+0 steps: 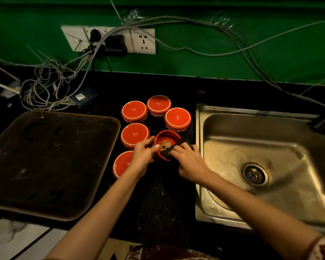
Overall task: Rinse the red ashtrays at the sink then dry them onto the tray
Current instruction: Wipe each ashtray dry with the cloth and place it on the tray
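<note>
The left hand (143, 156) grips one upright ashtray (167, 136) above the mat (161, 203), between tray (45, 156) and sink (251, 147). The right hand (188, 163) pinches a dark cloth (165, 153) against its rim, so drying seems just begun. Five other ashtrays (134, 110) stand upside down beside it, and none is on the tray yet. The counter is black, with a green wall (214, 53) and tangled cables (51, 81).

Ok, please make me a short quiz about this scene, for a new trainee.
1. True or false: one ashtray already lies on the tray.
2. How many upside-down ashtrays stand between the tray and the sink?
3. The right hand wipes the upright ashtray with: A) a sponge, B) a dark cloth, C) paper.
Key: 1 false; 2 five; 3 B.
</note>
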Demonstrator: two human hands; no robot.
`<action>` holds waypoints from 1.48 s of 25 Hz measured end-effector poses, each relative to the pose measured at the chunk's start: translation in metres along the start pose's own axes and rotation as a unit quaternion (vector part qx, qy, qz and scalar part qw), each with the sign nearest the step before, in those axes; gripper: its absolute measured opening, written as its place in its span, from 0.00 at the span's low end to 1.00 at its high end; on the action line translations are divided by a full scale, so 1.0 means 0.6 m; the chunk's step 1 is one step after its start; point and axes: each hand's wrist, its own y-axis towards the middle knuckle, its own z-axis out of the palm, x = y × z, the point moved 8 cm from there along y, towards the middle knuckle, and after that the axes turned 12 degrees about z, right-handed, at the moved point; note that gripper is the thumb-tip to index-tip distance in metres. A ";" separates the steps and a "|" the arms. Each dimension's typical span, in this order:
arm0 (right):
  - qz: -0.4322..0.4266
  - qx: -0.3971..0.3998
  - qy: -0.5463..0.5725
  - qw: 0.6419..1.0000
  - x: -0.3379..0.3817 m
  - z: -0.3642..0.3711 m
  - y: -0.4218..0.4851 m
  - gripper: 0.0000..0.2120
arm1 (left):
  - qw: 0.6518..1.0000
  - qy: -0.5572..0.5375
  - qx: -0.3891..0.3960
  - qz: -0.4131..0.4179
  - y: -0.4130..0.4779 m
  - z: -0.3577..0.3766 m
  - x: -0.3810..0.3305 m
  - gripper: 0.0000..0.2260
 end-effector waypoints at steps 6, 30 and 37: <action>0.022 0.049 0.016 0.998 0.022 0.015 0.019 0.39 | 0.999 0.024 0.034 0.017 0.004 0.004 -0.004 0.18; 0.051 -0.143 0.260 0.954 -0.010 0.011 -0.006 0.15 | 0.999 0.009 -0.041 0.010 -0.010 0.011 0.017 0.16; -0.025 -0.111 0.121 0.986 0.016 0.026 -0.029 0.13 | 0.994 0.103 -0.020 0.035 0.011 -0.004 -0.002 0.22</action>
